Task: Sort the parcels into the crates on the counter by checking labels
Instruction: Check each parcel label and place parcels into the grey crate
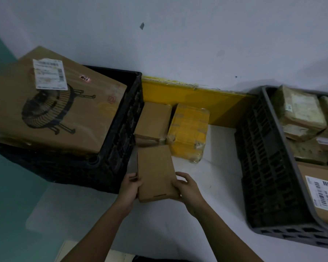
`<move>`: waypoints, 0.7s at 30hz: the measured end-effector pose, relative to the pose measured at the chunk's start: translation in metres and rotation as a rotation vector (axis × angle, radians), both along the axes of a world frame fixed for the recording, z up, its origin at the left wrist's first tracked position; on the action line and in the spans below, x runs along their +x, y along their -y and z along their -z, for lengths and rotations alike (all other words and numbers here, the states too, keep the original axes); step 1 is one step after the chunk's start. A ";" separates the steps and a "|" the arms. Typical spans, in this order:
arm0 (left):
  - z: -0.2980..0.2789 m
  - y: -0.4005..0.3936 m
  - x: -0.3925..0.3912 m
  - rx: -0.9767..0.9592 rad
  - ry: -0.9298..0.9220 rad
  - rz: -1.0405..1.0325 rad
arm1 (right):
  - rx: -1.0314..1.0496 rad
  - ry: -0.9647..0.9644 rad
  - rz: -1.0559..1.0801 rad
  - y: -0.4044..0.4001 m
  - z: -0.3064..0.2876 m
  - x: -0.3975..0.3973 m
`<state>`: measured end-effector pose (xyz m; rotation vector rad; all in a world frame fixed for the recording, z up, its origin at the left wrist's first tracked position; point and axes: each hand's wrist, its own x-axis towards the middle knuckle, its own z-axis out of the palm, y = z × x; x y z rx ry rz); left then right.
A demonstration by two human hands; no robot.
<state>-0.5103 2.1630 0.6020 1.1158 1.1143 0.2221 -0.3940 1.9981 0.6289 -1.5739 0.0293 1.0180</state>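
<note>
On our left, black crate point(119, 129) topped by a large labelled carton point(55, 103) (fan drawing on its face); at centre, our left hand point(130, 188) and right hand point(187, 190) clasp a plain brown parcel point(155, 173) by its sides above the white counter point(216, 167); beyond it, brown box point(152, 120), yellow parcel point(187, 131); rightmost, grey crate point(269, 163) holding parcels.

A plain brown cardboard parcel point(155, 173) is held flat above the white surface point(222, 176), gripped at its near corners. At the back edge, a second brown parcel point(153, 121) touches a yellow taped parcel point(188, 132). The black crate point(119, 129) at the left edge carries a large labelled box point(53, 103). The grey crate point(269, 167) at the right edge holds several labelled parcels point(301, 114).
</note>
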 end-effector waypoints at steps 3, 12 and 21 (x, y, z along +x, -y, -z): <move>-0.008 -0.005 -0.005 0.023 0.068 -0.021 | 0.067 0.000 -0.006 -0.003 -0.008 0.002; -0.068 -0.002 0.010 0.705 0.053 0.036 | 0.234 0.281 0.065 -0.023 -0.067 0.011; -0.139 0.014 0.037 0.356 0.549 0.108 | 0.195 1.146 -0.094 -0.040 -0.115 -0.003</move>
